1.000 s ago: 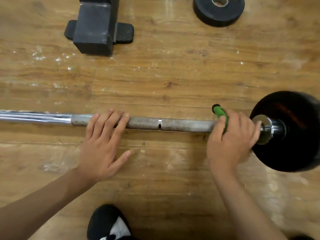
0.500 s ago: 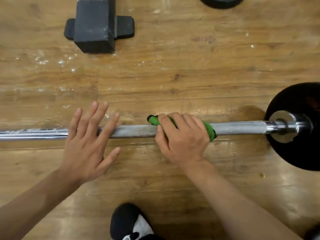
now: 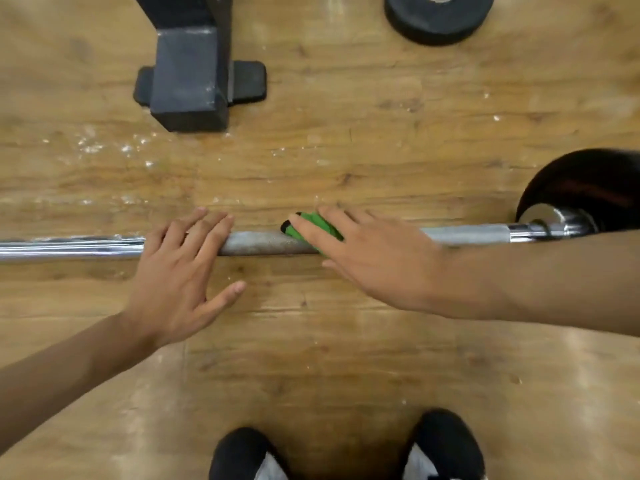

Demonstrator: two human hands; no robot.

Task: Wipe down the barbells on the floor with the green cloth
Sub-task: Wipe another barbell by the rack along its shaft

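A steel barbell [image 3: 263, 244] lies left to right across the wooden floor, with a black plate [image 3: 588, 188] on its right end. My left hand [image 3: 176, 275] rests flat on the bar, fingers straight, where the shiny part meets the dull knurled part. Just to its right, my right hand [image 3: 377, 258] holds the green cloth [image 3: 311, 226] against the bar, fingers over the top and thumb on the near side. Only a strip of cloth shows between the fingers. My right forearm crosses the bar further right.
A dark metal rack foot [image 3: 190, 84] stands on the floor beyond the bar at the upper left. A loose black weight plate [image 3: 436, 15] lies at the top right. My two black shoes [image 3: 242, 455] [image 3: 446, 445] are at the bottom edge.
My right hand has slid the green cloth leftward along the bar, from beside the plate to close to my left hand. The left hand has stayed on the bar.
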